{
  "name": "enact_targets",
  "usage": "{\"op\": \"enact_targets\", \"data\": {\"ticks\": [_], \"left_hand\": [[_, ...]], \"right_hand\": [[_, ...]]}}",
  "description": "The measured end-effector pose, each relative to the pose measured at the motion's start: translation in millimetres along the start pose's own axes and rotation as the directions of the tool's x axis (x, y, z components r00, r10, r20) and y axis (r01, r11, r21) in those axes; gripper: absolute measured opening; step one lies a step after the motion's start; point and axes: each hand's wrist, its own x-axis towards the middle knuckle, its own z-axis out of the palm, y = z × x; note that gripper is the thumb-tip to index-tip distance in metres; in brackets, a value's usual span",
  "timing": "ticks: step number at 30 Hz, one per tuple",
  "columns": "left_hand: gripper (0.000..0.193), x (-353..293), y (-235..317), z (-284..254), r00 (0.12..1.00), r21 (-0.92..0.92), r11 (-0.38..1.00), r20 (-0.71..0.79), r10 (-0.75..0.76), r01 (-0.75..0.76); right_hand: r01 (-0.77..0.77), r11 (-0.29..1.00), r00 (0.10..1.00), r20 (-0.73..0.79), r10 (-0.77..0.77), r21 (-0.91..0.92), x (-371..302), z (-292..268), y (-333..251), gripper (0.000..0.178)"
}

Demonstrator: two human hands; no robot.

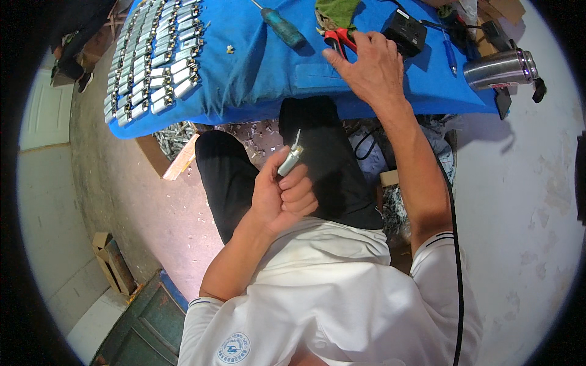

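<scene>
My left hand [284, 189] is closed around a small silver metal cylinder [290, 161] with a brass-coloured end. A thin metal rod sticks up from that end, above my lap. Over the table's front part, my right hand [373, 68] is curled around the red handles of a pair of pliers [333, 43], thumb on one side and fingers on the other. The pliers' far end is partly hidden by a green cloth [337, 13]. Left of the pliers lies a screwdriver [284, 28] with a teal handle.
Rows of similar silver parts [160, 58] fill the left of the blue-covered table [244, 73]. A black box-shaped device [404, 32], a blue pen [450, 56] and a steel flask [500, 68] stand at the right. A black cable [456, 268] runs down my right side. Boxes of metal pieces [176, 141] sit below.
</scene>
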Motion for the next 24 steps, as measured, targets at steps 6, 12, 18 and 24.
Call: {"op": "enact_targets", "data": {"ticks": [6,12,18,24], "left_hand": [[0.053,-0.6,1.7,1.7,0.999,-0.044,0.999,0.047,0.025,-0.023],[0.053,-1.7,3.4,-0.5,0.998,-0.033,0.999,0.063,0.031,-0.029],[0.053,-4.2,4.4,-2.1,0.998,-0.039,0.998,0.043,0.046,-0.044],[0.053,-2.5,4.4,-2.9,0.999,-0.026,1.0,0.03,0.016,-0.015]], "right_hand": [[-0.007,1.0,0.999,0.035,0.006,0.011,2.3,-2.0,-3.5,0.052],[-0.175,0.968,0.965,0.228,0.132,0.178,12.0,-9.1,-6.1,0.047],[-0.594,-0.36,0.759,0.65,0.046,0.719,-38.2,-61.8,-0.8,0.054],[-0.46,-0.868,0.775,0.562,-0.288,0.19,-144.9,-73.0,-23.6,0.06]]}}
